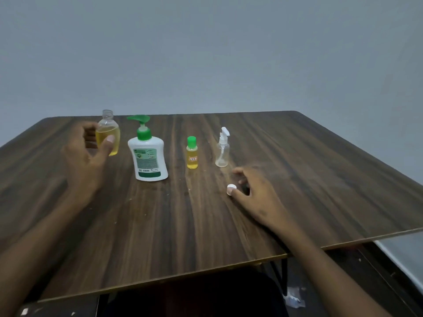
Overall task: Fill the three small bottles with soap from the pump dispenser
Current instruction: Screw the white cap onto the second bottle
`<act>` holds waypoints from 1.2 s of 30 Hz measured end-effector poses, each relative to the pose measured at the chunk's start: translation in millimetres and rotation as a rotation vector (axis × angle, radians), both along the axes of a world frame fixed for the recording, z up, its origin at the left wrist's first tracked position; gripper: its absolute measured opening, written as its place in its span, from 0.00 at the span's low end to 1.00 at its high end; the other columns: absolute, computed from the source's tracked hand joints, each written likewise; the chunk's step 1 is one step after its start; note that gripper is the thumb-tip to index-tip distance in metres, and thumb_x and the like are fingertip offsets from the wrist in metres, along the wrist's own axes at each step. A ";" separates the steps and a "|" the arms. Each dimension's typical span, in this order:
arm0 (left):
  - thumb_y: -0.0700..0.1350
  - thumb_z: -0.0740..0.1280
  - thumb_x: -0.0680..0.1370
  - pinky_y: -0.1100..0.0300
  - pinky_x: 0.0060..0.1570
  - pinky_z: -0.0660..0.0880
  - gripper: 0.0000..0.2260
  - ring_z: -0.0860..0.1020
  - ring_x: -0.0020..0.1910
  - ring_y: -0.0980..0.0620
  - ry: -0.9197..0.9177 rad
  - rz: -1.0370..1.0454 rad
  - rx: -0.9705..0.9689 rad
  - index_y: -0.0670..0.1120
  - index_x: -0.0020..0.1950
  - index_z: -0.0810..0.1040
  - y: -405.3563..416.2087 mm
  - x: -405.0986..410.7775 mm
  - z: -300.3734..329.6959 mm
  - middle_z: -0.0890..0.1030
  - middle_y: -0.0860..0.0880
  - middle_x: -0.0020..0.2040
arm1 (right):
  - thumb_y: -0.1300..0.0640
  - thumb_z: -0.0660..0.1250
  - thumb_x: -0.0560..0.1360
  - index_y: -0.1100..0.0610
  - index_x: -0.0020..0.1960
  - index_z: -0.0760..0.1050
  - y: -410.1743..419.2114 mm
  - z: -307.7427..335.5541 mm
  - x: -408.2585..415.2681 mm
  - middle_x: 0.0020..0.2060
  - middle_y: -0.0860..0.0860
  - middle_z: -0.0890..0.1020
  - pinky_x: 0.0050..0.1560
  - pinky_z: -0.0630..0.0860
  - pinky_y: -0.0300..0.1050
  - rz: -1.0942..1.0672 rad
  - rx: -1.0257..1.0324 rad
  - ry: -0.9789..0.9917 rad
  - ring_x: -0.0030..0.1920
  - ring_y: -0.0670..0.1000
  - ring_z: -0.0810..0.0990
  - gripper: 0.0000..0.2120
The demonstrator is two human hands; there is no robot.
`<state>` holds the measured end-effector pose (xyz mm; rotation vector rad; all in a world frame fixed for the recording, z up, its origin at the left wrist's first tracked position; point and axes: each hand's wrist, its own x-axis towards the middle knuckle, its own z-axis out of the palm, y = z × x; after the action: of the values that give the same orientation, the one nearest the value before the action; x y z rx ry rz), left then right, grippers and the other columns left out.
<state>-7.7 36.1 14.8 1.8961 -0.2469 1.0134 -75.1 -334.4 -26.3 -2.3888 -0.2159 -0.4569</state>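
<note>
Right hand [254,193] nearest, pinching white cap [231,186] off surface [297,179]; left hand [91,156] gripping uncapped, soap-filled bottle [108,133] beside pump dispenser [148,154]. Capping step, probably: cap onto neck. Green-capped bottle [192,153] full; spray bottle [222,149] empty.

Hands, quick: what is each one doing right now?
Left hand: holding the open bottle of yellow soap.
Right hand: pinching the small white cap on the table.
</note>
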 end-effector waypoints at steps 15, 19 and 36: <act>0.50 0.72 0.79 0.65 0.50 0.77 0.10 0.81 0.50 0.54 0.218 -0.441 0.022 0.52 0.59 0.80 -169.3 -84.5 -27.1 0.83 0.56 0.52 | 0.58 0.69 0.75 0.47 0.51 0.80 -6.0 -1.9 -3.6 0.46 0.41 0.81 0.49 0.75 0.37 0.023 0.072 -0.115 0.48 0.40 0.79 0.07; 0.43 0.76 0.80 0.70 0.49 0.75 0.09 0.83 0.51 0.56 0.291 -0.463 -0.005 0.50 0.57 0.81 -180.7 -76.0 -40.9 0.84 0.59 0.50 | 0.61 0.69 0.75 0.49 0.56 0.83 -9.1 -1.2 -2.9 0.50 0.40 0.84 0.52 0.75 0.32 -0.011 0.141 -0.132 0.51 0.39 0.80 0.13; 0.39 0.74 0.80 0.63 0.48 0.78 0.09 0.81 0.46 0.60 0.330 -0.457 0.078 0.49 0.56 0.79 -177.1 -62.8 -52.8 0.84 0.56 0.47 | 0.58 0.72 0.76 0.44 0.56 0.82 -17.2 49.8 -9.7 0.48 0.40 0.84 0.48 0.80 0.38 0.068 0.148 -0.145 0.47 0.41 0.82 0.12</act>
<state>-70.5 -141.0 -38.0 1.9220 -0.5026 0.3847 -84.7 -351.6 23.5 -2.1984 -0.3160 -0.5947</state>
